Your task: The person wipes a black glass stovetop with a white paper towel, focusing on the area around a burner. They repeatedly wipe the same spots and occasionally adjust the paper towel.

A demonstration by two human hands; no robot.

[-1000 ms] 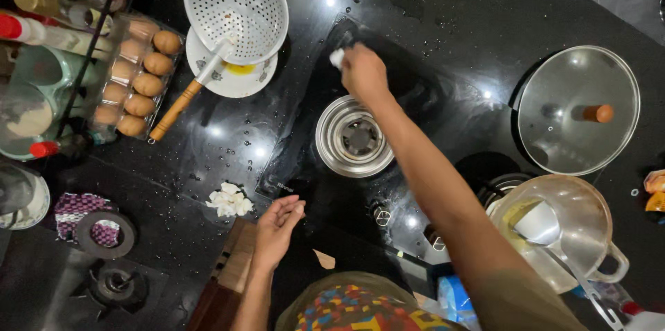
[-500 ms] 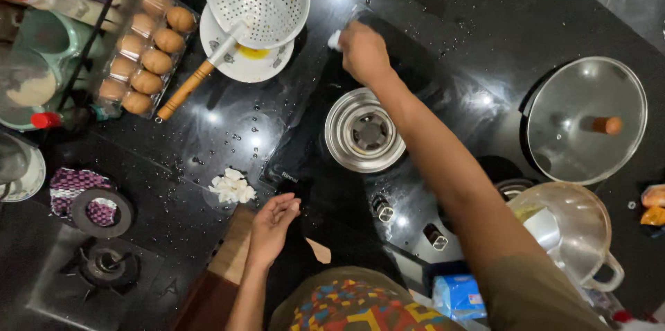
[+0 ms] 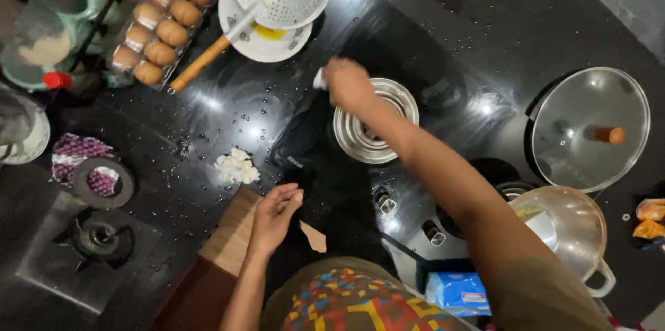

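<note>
right hand (image 3: 348,83) gripping white cloth (image 3: 320,80)

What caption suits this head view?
Right hand wipes a black stovetop with a white cloth beside a steel burner ring; left hand idle.

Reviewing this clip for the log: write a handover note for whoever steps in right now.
Right hand is stretched over the wet black stove top, gripping a small white wad beside the steel burner ring.
Left hand is empty, fingers loose, hovering near the counter's front edge, close to the white crumpled pile.
Done: hard to judge; part of the top looks smeared.
Left: water drops remain across the surface.
</note>
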